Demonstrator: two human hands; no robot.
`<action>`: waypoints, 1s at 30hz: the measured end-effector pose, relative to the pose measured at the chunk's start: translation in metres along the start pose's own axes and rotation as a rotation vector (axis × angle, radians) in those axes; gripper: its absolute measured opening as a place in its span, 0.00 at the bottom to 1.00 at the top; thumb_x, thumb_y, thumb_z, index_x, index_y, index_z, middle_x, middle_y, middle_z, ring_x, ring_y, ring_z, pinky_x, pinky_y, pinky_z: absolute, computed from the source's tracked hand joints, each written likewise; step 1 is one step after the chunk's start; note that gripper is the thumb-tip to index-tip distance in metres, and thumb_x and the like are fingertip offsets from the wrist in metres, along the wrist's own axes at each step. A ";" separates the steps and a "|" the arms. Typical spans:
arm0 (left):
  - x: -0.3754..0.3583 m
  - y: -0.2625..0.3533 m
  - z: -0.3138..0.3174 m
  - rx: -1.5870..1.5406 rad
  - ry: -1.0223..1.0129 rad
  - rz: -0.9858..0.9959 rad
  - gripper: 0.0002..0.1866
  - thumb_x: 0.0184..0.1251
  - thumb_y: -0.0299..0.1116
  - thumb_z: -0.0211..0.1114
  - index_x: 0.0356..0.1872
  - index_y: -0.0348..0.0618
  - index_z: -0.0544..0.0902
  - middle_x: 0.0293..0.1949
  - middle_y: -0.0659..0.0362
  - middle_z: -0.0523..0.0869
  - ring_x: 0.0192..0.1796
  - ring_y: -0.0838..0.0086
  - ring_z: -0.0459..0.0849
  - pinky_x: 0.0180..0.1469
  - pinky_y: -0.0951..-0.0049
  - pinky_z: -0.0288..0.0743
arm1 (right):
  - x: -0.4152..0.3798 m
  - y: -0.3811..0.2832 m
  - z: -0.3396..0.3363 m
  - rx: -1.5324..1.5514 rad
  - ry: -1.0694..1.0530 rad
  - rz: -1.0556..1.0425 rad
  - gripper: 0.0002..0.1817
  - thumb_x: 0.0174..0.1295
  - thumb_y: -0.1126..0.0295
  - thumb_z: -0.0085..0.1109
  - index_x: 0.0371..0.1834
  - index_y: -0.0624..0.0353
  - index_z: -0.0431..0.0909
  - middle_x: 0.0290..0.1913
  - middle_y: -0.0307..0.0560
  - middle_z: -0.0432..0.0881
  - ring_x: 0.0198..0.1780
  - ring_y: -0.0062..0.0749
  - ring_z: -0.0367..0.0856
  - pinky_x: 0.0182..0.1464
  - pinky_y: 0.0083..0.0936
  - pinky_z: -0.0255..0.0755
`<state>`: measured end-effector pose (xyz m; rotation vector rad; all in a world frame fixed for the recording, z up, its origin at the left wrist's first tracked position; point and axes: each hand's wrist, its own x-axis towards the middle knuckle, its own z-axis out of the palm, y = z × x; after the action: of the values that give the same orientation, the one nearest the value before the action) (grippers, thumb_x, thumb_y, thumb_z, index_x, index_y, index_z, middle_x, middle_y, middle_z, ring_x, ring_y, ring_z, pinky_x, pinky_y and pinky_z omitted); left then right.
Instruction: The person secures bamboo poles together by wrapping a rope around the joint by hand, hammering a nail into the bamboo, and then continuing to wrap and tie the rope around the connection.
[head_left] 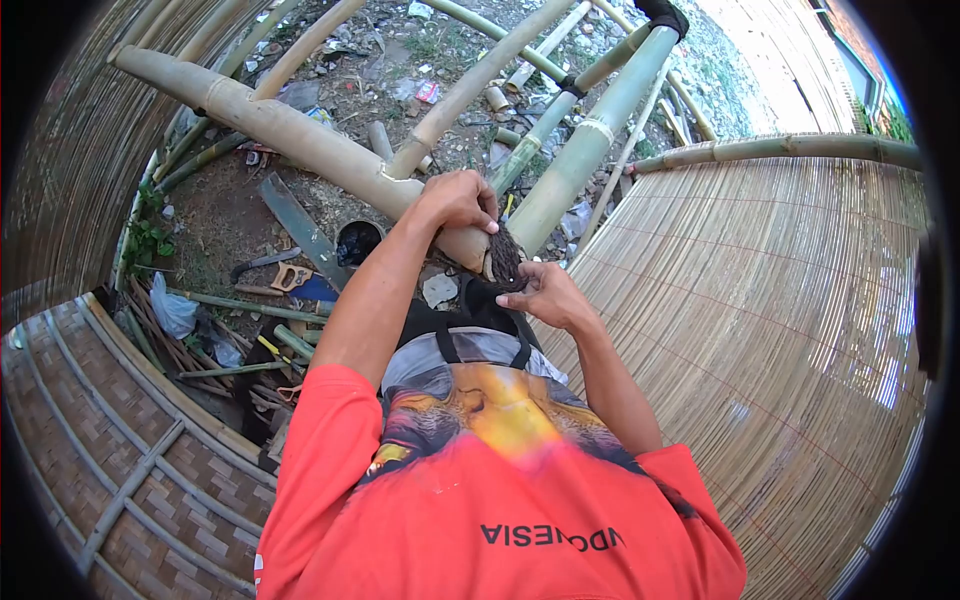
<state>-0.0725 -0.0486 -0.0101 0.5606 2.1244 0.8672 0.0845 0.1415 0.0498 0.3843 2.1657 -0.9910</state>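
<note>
Two thick bamboo poles meet in front of me: a pale tan pole (pixel 300 140) from the left and a greener pole (pixel 570 165) from the upper right. Dark brown fibre rope (pixel 506 258) is bound round the place where their ends come together. My left hand (pixel 460 201) lies over the tan pole's end, fingers curled down and thumb at the upper edge of the rope. Lower down on the right side, my right hand (pixel 548 296) pinches the rope between thumb and fingers. The rope's far side is hidden.
Thinner bamboo poles (pixel 470 85) cross the frame ahead. On the littered ground lie a handsaw (pixel 295 280), a sickle-like blade (pixel 265 262), a flat board (pixel 300 225) and a dark bucket (pixel 358 243). Slatted blinds (pixel 740 330) flank the right, a woven panel (pixel 140 470) the lower left.
</note>
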 end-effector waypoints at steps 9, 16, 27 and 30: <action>0.000 -0.004 0.004 -0.003 0.004 0.002 0.17 0.47 0.43 0.85 0.39 0.56 0.95 0.40 0.59 0.95 0.46 0.64 0.92 0.53 0.63 0.82 | 0.002 0.003 -0.002 0.132 -0.028 -0.003 0.17 0.57 0.64 0.82 0.41 0.65 0.87 0.21 0.29 0.67 0.24 0.16 0.61 0.28 0.26 0.59; -0.001 -0.004 0.003 -0.007 0.012 0.010 0.17 0.48 0.44 0.85 0.40 0.56 0.95 0.41 0.59 0.95 0.47 0.63 0.92 0.53 0.63 0.82 | -0.001 0.008 0.010 -0.025 0.115 -0.066 0.20 0.53 0.67 0.83 0.44 0.67 0.87 0.19 0.31 0.66 0.24 0.18 0.62 0.29 0.27 0.62; -0.001 -0.002 0.004 0.011 0.010 0.000 0.15 0.49 0.43 0.85 0.40 0.56 0.95 0.40 0.59 0.94 0.46 0.64 0.92 0.52 0.63 0.81 | 0.005 0.029 0.013 0.023 0.155 -0.099 0.28 0.51 0.60 0.84 0.50 0.67 0.88 0.21 0.40 0.72 0.25 0.26 0.69 0.32 0.32 0.69; 0.001 -0.002 0.005 0.008 0.013 0.008 0.15 0.48 0.43 0.85 0.39 0.57 0.95 0.39 0.60 0.94 0.46 0.66 0.92 0.51 0.64 0.82 | 0.005 0.031 0.015 0.010 0.163 -0.104 0.29 0.51 0.59 0.84 0.52 0.67 0.87 0.21 0.40 0.72 0.25 0.27 0.69 0.32 0.32 0.69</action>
<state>-0.0696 -0.0476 -0.0143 0.5694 2.1400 0.8695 0.1044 0.1505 0.0232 0.3709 2.3482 -1.0603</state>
